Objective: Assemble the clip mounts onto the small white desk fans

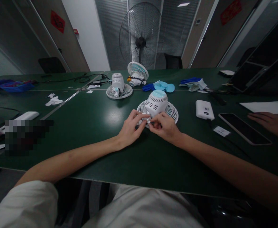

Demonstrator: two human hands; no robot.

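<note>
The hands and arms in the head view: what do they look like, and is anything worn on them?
Both the left hand and right hand are human and ungloved. Both forearms are bare, with no watch or cable visible. A loose, plain, whitish sleeve covers the left upper arm; the right sleeve is out of view.

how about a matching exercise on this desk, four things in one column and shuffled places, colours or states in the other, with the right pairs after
1. left hand
2. power bank
3. phone
4. tall fan

A. behind the table
B. dark screen facing up
C. at the nearest small fan
D. white, left of the phone

Pairs: 1-C, 2-D, 3-B, 4-A
</note>
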